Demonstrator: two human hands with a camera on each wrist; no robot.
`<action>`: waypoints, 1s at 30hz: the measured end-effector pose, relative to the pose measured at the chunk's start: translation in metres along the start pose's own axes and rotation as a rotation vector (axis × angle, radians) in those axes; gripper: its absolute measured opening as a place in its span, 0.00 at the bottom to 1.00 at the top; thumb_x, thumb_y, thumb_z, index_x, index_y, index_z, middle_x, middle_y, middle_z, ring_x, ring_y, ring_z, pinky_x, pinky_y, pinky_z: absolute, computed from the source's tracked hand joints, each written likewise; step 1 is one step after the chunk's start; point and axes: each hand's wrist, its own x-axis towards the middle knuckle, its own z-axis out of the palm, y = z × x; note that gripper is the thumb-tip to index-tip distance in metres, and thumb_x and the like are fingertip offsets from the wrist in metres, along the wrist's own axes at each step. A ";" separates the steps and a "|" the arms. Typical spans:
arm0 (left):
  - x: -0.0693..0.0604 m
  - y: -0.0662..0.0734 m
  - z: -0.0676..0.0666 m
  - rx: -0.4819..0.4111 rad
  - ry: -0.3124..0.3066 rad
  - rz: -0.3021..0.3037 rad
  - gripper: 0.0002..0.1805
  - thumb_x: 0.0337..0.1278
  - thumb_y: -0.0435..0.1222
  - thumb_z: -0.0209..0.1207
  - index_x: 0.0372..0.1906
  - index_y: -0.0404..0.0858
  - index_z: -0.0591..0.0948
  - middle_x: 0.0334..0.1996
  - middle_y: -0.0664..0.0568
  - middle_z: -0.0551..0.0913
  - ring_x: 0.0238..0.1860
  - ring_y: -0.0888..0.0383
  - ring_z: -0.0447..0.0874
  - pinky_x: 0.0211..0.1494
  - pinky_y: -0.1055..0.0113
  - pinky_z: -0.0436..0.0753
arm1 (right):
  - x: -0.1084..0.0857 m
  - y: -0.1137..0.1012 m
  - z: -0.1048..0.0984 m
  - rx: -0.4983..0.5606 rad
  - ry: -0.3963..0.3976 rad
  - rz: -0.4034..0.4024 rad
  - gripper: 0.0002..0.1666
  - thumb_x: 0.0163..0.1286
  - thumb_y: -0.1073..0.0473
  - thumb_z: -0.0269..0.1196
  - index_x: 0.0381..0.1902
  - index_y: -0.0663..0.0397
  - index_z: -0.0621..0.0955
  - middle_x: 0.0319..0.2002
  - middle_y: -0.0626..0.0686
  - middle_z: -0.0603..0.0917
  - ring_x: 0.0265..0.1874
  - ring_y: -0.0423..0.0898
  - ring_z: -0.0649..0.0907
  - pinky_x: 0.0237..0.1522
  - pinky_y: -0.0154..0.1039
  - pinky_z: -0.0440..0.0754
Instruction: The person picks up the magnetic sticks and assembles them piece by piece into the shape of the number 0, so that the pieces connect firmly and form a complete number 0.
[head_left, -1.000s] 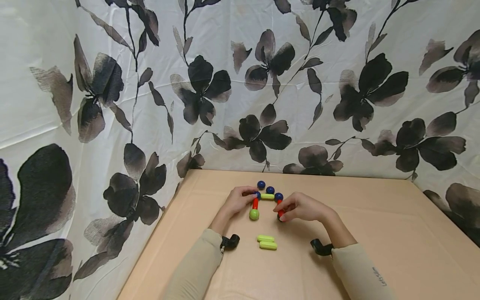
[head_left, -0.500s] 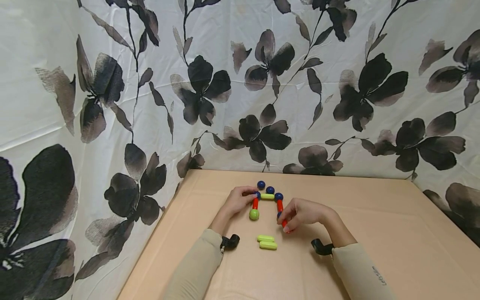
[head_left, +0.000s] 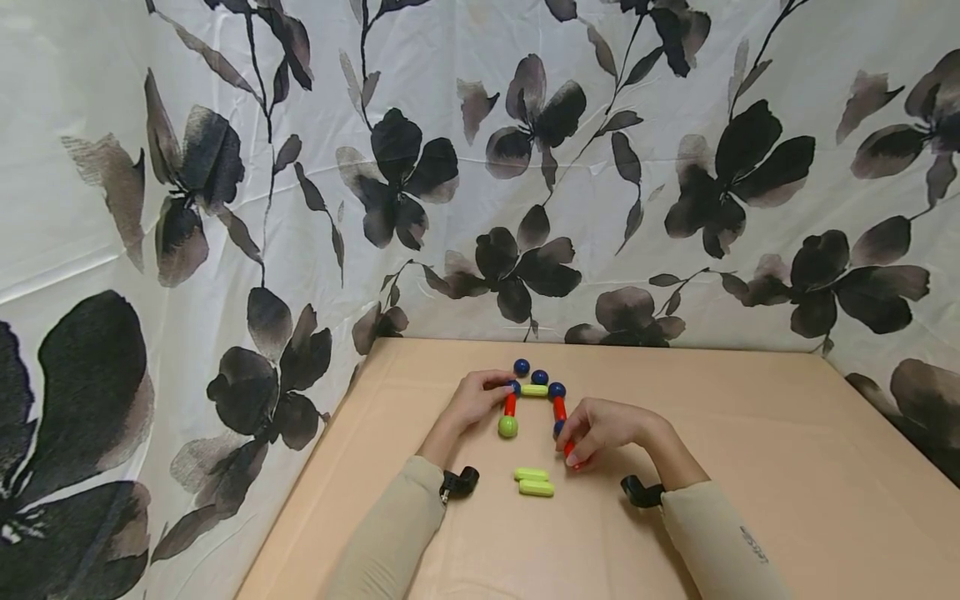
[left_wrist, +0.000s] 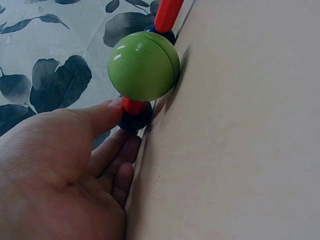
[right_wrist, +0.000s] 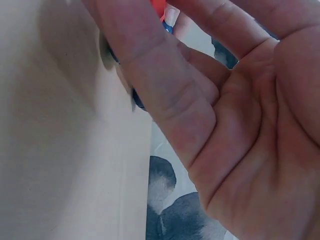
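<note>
The left hand holds the blue ball at the upper left corner between thumb and fingers. From that ball a red rod runs down to a green ball, large in the left wrist view. A yellow-green rod joins it to a second blue ball, from which another red rod leads to a lower blue ball. The right hand pinches a further red rod at that lower ball; whether they touch is partly hidden by the fingers.
Two loose blue balls, one farther back and one nearer, lie behind the joined pieces. Two yellow-green rods lie side by side nearer the person. A floral cloth hangs behind the table.
The right hand has shifted slightly toward the person, from beside the right red rod to the lower blue ball, where another red rod now shows. The left hand has stayed in place.
</note>
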 end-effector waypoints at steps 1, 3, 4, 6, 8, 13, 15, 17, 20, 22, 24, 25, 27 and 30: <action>0.000 0.001 0.000 0.000 0.001 0.000 0.15 0.72 0.37 0.64 0.59 0.40 0.87 0.57 0.50 0.88 0.58 0.52 0.83 0.66 0.54 0.79 | 0.000 0.000 0.000 0.005 0.002 0.010 0.11 0.64 0.65 0.75 0.45 0.56 0.91 0.30 0.54 0.90 0.26 0.44 0.83 0.35 0.36 0.87; 0.000 0.002 -0.001 -0.006 -0.001 -0.008 0.15 0.72 0.37 0.64 0.59 0.40 0.87 0.58 0.51 0.87 0.58 0.52 0.83 0.66 0.54 0.79 | 0.000 -0.001 0.000 0.015 0.004 0.027 0.11 0.64 0.65 0.75 0.45 0.56 0.91 0.31 0.54 0.90 0.26 0.44 0.84 0.35 0.37 0.88; 0.000 0.002 -0.001 -0.005 -0.003 -0.012 0.15 0.72 0.38 0.64 0.59 0.41 0.87 0.57 0.51 0.87 0.58 0.53 0.82 0.66 0.55 0.79 | 0.000 -0.002 0.000 0.019 0.003 0.032 0.12 0.64 0.65 0.75 0.45 0.57 0.91 0.31 0.54 0.90 0.26 0.44 0.84 0.36 0.38 0.88; 0.000 0.002 -0.001 -0.006 -0.006 -0.013 0.16 0.72 0.38 0.64 0.59 0.41 0.87 0.58 0.51 0.87 0.58 0.53 0.82 0.66 0.55 0.79 | 0.000 -0.003 0.000 0.023 0.003 0.038 0.12 0.64 0.65 0.74 0.46 0.57 0.91 0.31 0.54 0.90 0.25 0.44 0.84 0.36 0.38 0.88; 0.000 0.002 -0.001 -0.007 -0.006 -0.008 0.16 0.72 0.37 0.64 0.59 0.40 0.87 0.57 0.51 0.87 0.58 0.53 0.82 0.66 0.55 0.79 | 0.000 -0.003 0.000 0.022 0.004 0.043 0.12 0.64 0.65 0.74 0.46 0.57 0.91 0.30 0.54 0.90 0.25 0.44 0.84 0.35 0.38 0.88; -0.001 0.002 -0.001 0.001 0.001 0.001 0.15 0.72 0.38 0.64 0.59 0.40 0.87 0.57 0.50 0.88 0.57 0.53 0.83 0.65 0.56 0.80 | 0.001 -0.001 0.001 0.018 0.011 0.052 0.12 0.65 0.64 0.74 0.47 0.55 0.91 0.30 0.54 0.90 0.24 0.45 0.84 0.35 0.38 0.88; -0.002 0.002 -0.001 0.002 0.001 -0.002 0.16 0.72 0.38 0.64 0.59 0.40 0.87 0.57 0.51 0.88 0.57 0.53 0.83 0.64 0.57 0.80 | 0.001 -0.001 0.001 0.015 0.012 0.054 0.12 0.65 0.64 0.74 0.47 0.55 0.91 0.30 0.54 0.90 0.24 0.46 0.85 0.35 0.40 0.88; -0.002 0.002 0.000 0.001 0.003 -0.002 0.16 0.72 0.38 0.64 0.59 0.40 0.87 0.57 0.51 0.88 0.56 0.52 0.83 0.64 0.55 0.80 | 0.001 0.000 0.001 0.011 0.014 0.056 0.12 0.65 0.63 0.74 0.48 0.54 0.91 0.29 0.54 0.90 0.24 0.48 0.86 0.35 0.41 0.89; -0.002 0.002 0.000 -0.004 0.003 -0.002 0.16 0.72 0.37 0.64 0.59 0.40 0.87 0.56 0.50 0.88 0.56 0.52 0.83 0.65 0.54 0.79 | 0.001 0.000 -0.001 -0.010 0.039 0.050 0.13 0.66 0.64 0.73 0.49 0.53 0.91 0.29 0.54 0.90 0.24 0.51 0.87 0.35 0.43 0.89; -0.002 0.001 0.000 -0.005 0.004 0.001 0.15 0.72 0.37 0.64 0.59 0.39 0.87 0.56 0.50 0.88 0.56 0.52 0.83 0.64 0.53 0.79 | 0.001 0.001 -0.003 -0.043 0.080 0.030 0.14 0.66 0.62 0.73 0.50 0.52 0.91 0.28 0.53 0.89 0.24 0.51 0.86 0.33 0.44 0.88; -0.001 0.001 0.000 -0.005 0.005 0.004 0.15 0.72 0.37 0.64 0.59 0.39 0.87 0.56 0.50 0.88 0.56 0.52 0.83 0.64 0.53 0.79 | 0.001 0.002 -0.006 -0.076 0.141 0.007 0.14 0.66 0.61 0.73 0.50 0.52 0.90 0.27 0.52 0.87 0.22 0.50 0.83 0.30 0.43 0.86; -0.001 0.001 0.000 -0.006 0.005 0.004 0.15 0.72 0.37 0.64 0.59 0.39 0.87 0.56 0.50 0.88 0.56 0.52 0.83 0.64 0.53 0.79 | 0.002 0.003 -0.008 -0.094 0.175 -0.007 0.14 0.67 0.60 0.72 0.50 0.52 0.90 0.26 0.53 0.86 0.22 0.50 0.82 0.29 0.43 0.85; -0.002 0.001 0.000 -0.006 0.005 0.005 0.15 0.72 0.37 0.64 0.59 0.39 0.87 0.56 0.51 0.88 0.56 0.52 0.83 0.64 0.53 0.79 | 0.002 0.004 -0.010 -0.106 0.235 -0.025 0.14 0.68 0.57 0.72 0.50 0.53 0.90 0.26 0.55 0.85 0.21 0.49 0.79 0.26 0.43 0.82; -0.002 0.002 0.000 -0.008 0.006 0.003 0.15 0.71 0.37 0.64 0.59 0.39 0.87 0.56 0.51 0.88 0.56 0.52 0.83 0.64 0.53 0.79 | 0.002 0.008 -0.012 -0.095 0.291 -0.034 0.16 0.71 0.57 0.70 0.54 0.55 0.88 0.30 0.57 0.84 0.24 0.50 0.79 0.26 0.41 0.81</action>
